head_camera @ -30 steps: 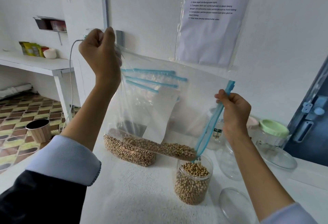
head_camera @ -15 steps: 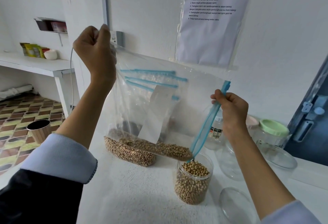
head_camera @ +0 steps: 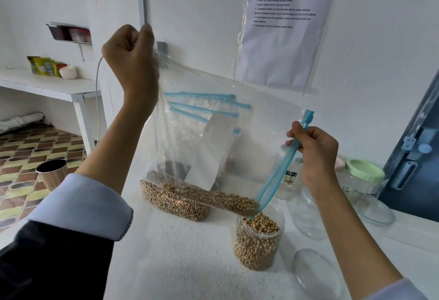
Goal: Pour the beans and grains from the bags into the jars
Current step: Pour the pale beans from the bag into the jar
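From the head camera, the pour is on: the person's left hand [head_camera: 133, 62] is up high, fingers curled tight round the bottom corner of the clear zip bag [head_camera: 213, 138], hoisting it so the bag hangs on a slant. Down at the low end, the right hand [head_camera: 313, 154] pinches the blue zip strip [head_camera: 282, 169] near its top, fingers wrapped round it, steering the bag's mouth right over the open jar [head_camera: 259, 240]. The soybeans [head_camera: 213, 196] left in the bag have gathered in a band along the lower edge, crowding toward the open corner, which sits at the jar's rim, and the jar is already close to full, beans mounded near the top! So this looks like the tail of the first pour. The next move, by the look of it, calls for a careful watch on that fill level: either ease the left hand down to stop the flow before it spills, or shift the mouth across to one of the empty jars [head_camera: 308, 216] just right of it. Behind the raised bag another bag of grain [head_camera: 173, 202] waits on the white counter [head_camera: 180, 264], a loose clear lid [head_camera: 316, 273] lies at front right, and a green-lidded jar [head_camera: 363, 176] stands further back.
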The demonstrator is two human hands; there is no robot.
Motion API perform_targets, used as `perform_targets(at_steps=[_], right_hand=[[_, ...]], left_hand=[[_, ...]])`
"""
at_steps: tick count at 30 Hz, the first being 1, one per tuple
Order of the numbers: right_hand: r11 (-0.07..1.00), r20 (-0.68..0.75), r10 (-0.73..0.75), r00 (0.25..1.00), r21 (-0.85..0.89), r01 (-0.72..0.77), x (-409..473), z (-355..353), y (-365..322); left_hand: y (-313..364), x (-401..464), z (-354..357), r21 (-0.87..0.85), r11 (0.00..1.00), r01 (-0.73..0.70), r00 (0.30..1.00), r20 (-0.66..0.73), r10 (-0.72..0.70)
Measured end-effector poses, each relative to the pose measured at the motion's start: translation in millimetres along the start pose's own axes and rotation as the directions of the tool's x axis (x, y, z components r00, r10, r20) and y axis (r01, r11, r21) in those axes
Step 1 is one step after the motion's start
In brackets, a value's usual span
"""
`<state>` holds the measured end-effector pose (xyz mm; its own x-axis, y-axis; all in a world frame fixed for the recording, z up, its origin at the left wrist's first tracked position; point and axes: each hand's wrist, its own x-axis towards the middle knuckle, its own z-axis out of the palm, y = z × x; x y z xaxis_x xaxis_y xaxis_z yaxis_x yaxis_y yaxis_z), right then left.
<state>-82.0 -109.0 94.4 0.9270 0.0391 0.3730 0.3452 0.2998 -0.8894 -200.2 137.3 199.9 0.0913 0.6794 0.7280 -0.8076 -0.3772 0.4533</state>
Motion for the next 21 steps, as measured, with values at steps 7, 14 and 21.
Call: perform_targets(at_steps=[7, 14, 21], right_hand=[[1.000, 0.007, 0.025, 1.000, -0.005, -0.025, -5.2, -1.1, -4.4], [0.999, 0.014, 0.047, 0.999, -0.022, -0.047, -10.0, -1.4, -6.7], [0.999, -0.024, 0.028, 0.999, -0.031, -0.029, -10.5, -1.7, -5.0]], left_hand=[[3.1, -0.9, 0.6, 0.006, 1.000, -0.006, 1.000, 0.027, 0.006], [3.8, 1.4, 3.9, 0.018, 1.000, -0.015, 1.000, 0.026, 0.015], [-0.6, 3.5, 5.7, 0.057, 0.998, -0.034, 0.997, 0.065, 0.031]])
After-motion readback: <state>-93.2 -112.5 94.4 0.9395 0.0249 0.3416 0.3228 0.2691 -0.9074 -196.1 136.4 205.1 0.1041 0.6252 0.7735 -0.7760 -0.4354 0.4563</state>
